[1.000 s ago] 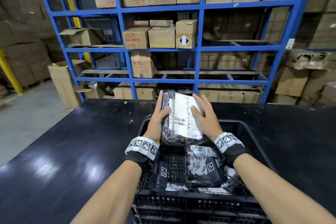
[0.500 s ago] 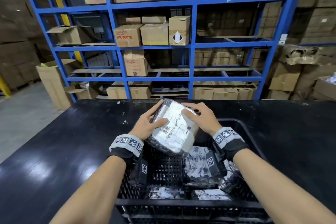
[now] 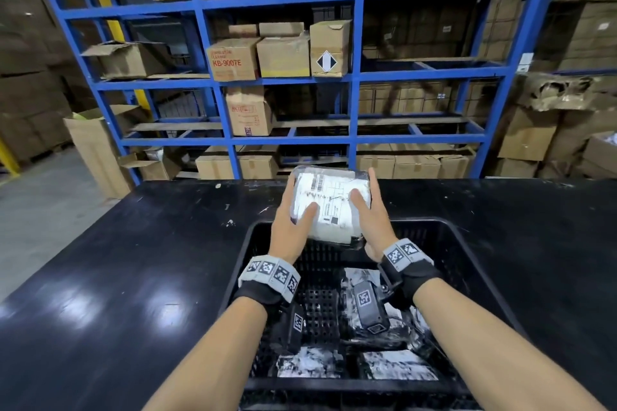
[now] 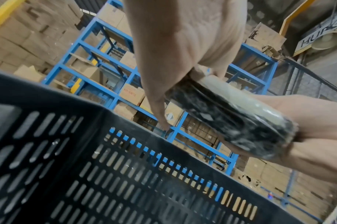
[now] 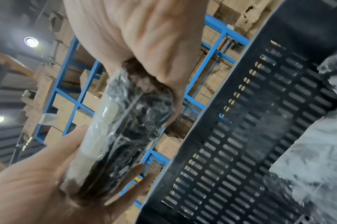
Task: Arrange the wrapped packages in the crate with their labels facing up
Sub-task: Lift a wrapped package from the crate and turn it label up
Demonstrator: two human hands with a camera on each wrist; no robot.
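A wrapped package (image 3: 330,207) in black plastic has its white label facing up towards me. Both hands hold it above the far end of the black slotted crate (image 3: 467,243). My left hand (image 3: 293,227) grips its left edge with the thumb on the label. My right hand (image 3: 372,220) grips the right edge the same way. The left wrist view shows the package (image 4: 230,115) edge-on, clear of the crate wall (image 4: 106,181). In the right wrist view the package (image 5: 125,121) is pinched between both palms. Other wrapped packages (image 3: 397,365) lie in the crate's near half.
The crate stands on a black table (image 3: 117,277). Blue shelving (image 3: 354,77) with cardboard boxes stands behind the table's far edge. More boxes are stacked at the right (image 3: 534,137). The crate's perforated floor (image 3: 320,304) shows on the left side.
Both hands have turned the package from a tilted position until its label faces up. They have also carried it a little higher and farther, over the crate's far rim.
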